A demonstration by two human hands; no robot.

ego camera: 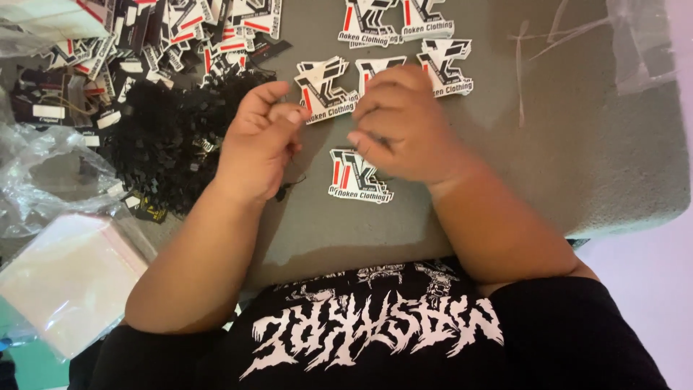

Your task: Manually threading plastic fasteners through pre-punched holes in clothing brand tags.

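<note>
Left hand (261,141) curled, fingertips pinching a thin black string (291,180) that dangles below it. Right hand (404,126) loosely curled, fingertips together — grip contents unclear — just above a die-cut hang tag (359,177) on the grey table (577,159). Black string pile (170,137) beside left hand.

A grey, felt-like work surface (577,166) was seen filling most of the view, its near edge rounded and its right corner cut off against a pale lilac floor or wall (650,260). Clear plastic wrap (43,180) was crumpled at the left edge, and a stack of clear sleeves (68,278) was laid below it over a teal patch (29,368). The scene was lit evenly and softly, with only faint shadows cast on the grey surface.
</note>
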